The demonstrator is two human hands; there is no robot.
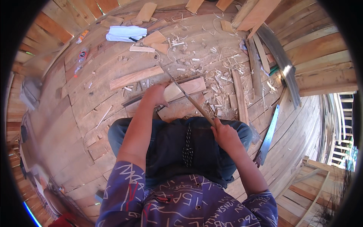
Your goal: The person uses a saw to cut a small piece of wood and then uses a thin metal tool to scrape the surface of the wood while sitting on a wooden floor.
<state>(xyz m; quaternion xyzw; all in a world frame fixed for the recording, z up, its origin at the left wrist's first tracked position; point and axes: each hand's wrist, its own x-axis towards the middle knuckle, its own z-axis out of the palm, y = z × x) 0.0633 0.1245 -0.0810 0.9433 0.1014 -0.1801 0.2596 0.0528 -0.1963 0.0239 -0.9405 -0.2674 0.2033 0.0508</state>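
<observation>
My left hand (pixel 155 95) is closed around a short pale wooden board (pixel 194 85), which lies slanted in front of my knees. Under it and along its far edge shows a darker-edged plank (pixel 132 102). In my right hand (pixel 225 135), over my right thigh, is the wooden handle of a long-handled knife (pixel 199 107). Its narrow blade reaches up and left across the board, past my left hand. The blade is seen nearly edge-on, and whether it touches the board I cannot tell. A loose wooden strip (pixel 136 77) lies just beyond.
Curled shavings and chips (pixel 227 83) litter the plank floor. A handsaw (pixel 269 130) lies by my right knee. Long boards (pixel 278 64) rest at the right. A white cloth or bag (pixel 126 33) and a plastic bottle (pixel 81 58) lie at the far left.
</observation>
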